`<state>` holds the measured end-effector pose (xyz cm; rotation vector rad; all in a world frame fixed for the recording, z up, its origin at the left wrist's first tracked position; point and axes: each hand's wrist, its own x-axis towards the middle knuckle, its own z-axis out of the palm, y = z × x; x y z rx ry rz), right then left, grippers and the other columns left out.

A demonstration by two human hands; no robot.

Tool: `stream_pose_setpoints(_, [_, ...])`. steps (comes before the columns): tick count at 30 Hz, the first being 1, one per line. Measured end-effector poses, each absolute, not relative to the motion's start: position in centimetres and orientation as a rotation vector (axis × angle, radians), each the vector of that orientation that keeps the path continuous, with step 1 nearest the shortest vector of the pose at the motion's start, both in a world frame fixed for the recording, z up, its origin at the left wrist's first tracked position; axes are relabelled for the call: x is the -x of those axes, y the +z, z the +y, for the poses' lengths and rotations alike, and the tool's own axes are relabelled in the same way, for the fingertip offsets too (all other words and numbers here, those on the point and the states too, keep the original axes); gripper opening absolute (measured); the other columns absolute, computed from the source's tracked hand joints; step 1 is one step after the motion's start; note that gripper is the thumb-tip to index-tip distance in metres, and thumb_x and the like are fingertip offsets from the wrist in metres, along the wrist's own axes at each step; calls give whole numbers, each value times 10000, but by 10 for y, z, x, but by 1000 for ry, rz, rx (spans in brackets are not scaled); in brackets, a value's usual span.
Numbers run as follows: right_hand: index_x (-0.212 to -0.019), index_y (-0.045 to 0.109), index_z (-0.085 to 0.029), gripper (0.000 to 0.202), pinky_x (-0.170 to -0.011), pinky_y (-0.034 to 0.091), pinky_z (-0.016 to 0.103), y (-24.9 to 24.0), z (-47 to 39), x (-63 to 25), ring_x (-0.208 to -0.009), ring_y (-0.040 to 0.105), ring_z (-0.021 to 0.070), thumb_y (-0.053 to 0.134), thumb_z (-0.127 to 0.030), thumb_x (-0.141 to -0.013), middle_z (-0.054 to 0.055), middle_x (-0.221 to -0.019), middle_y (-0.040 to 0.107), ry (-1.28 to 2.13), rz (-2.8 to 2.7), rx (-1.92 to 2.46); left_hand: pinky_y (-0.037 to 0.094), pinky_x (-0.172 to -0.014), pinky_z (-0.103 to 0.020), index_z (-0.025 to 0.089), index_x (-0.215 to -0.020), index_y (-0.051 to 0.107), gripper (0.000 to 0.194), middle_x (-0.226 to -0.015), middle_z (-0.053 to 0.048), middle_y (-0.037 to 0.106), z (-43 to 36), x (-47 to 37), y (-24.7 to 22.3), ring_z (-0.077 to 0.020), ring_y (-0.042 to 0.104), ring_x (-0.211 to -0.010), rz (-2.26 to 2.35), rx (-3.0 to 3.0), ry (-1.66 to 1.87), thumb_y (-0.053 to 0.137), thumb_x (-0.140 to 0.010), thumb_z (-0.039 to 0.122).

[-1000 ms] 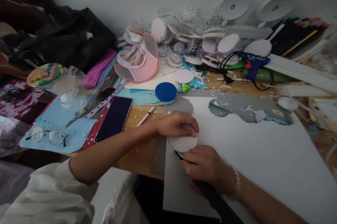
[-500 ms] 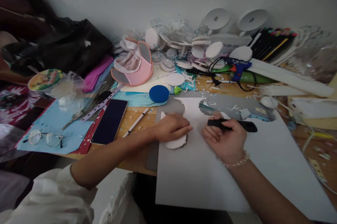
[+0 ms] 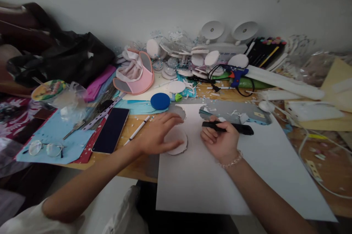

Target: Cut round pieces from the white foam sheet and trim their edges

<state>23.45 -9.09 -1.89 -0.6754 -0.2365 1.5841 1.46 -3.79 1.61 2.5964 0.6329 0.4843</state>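
Fingers spread, my left hand (image 3: 162, 133) is over a rough-edged white disc (image 3: 177, 142) at the left edge of a large white board (image 3: 203, 179); whether it touches the disc I cannot tell. My right hand (image 3: 221, 137) is closed around a black cutter-like tool (image 3: 239, 128) above the board. The board's far edge has rounded cut-outs. Behind my left hand lies a smooth blue disc (image 3: 160, 101).
A phone (image 3: 110, 130), a white pen (image 3: 137, 130), scissors (image 3: 74, 129) and glasses (image 3: 45, 149) lie left. Farther back are a pink visor (image 3: 140, 78), white discs and a blue glue gun (image 3: 238, 76). A white cable (image 3: 302, 146) curves on the right.
My left hand has opened and shifted left, uncovering more of the rough white disc. My right hand still holds the black tool. The whole view has shifted slightly.
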Motion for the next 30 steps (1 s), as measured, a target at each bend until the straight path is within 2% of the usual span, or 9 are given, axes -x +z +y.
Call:
stream_pose_setpoints(2, [-651,586,-198,93,-328,243,178,-19,-90,-234,-347,197,74,508,-187,-601,-70,-383,302,1584,-216,678,367,-1032,-504,133,-1298,436,776,-1344,-193,479,-50,-6,17,-340,455,-1229,767,-2673,410,644,-729,617])
stream_pose_setpoints(4, [-656,591,-198,93,-331,238,175,-19,-90,-234,-352,206,72,515,-192,-603,-68,-389,309,1581,-202,681,378,-1033,-536,100,-1329,406,880,-1362,-234,470,-61,-1,10,-379,437,-1267,878,-2752,313,686,-683,628])
stream_pose_setpoints(10, [-668,585,-206,88,-337,229,175,-21,-90,-235,-359,201,74,519,-201,-610,-72,-393,294,1576,-191,685,423,-1032,-469,-20,-1365,319,554,-1389,-336,404,-76,6,-21,-371,349,-1347,751,-3072,166,450,-945,316])
stream_pose_setpoints(14, [-666,578,-208,86,-335,224,180,-21,-90,-236,-358,197,77,519,-201,-604,-75,-390,286,1576,-190,692,419,-1028,-490,-83,-1353,306,485,-1366,-373,392,-74,6,-18,-402,329,-1332,659,-3211,70,371,-946,171])
stream_pose_setpoints(18, [-670,574,-207,90,-334,213,181,-22,-89,-236,-354,196,75,516,-205,-601,-74,-387,284,1578,-192,699,392,-1065,-457,-38,-1360,342,468,-1393,-324,396,-68,11,-10,-355,317,-1350,579,-3155,-41,328,-897,31])
stream_pose_setpoints(21, [-674,576,-206,98,-334,212,183,-21,-89,-235,-350,198,75,509,-205,-602,-71,-381,296,1579,-196,708,372,-1083,-441,14,-1394,330,512,-1444,-281,365,-64,18,-7,-324,306,-1376,619,-2953,20,405,-893,85])
stream_pose_setpoints(23, [-674,571,-208,93,-336,213,183,-21,-89,-234,-349,199,75,510,-208,-604,-72,-378,297,1574,-204,715,418,-1045,-397,76,-1408,339,504,-1406,-225,459,-60,23,-3,-280,442,-1312,700,-2730,148,423,-918,161])
stream_pose_setpoints(26, [-677,560,-213,78,-340,217,184,-20,-88,-232,-348,203,73,519,-210,-611,-76,-380,298,1562,-232,727,508,-870,-309,149,-1333,463,406,-1115,-110,669,-55,28,2,-201,645,-982,950,-2280,375,403,-955,285])
stream_pose_setpoints(30, [-674,558,-213,73,-348,213,182,-20,-87,-226,-344,202,63,530,-198,-608,-82,-385,310,1545,-293,754,506,-768,-292,123,-1107,624,438,-882,-60,657,-52,28,1,-193,604,-826,1209,-1712,626,453,-913,477])
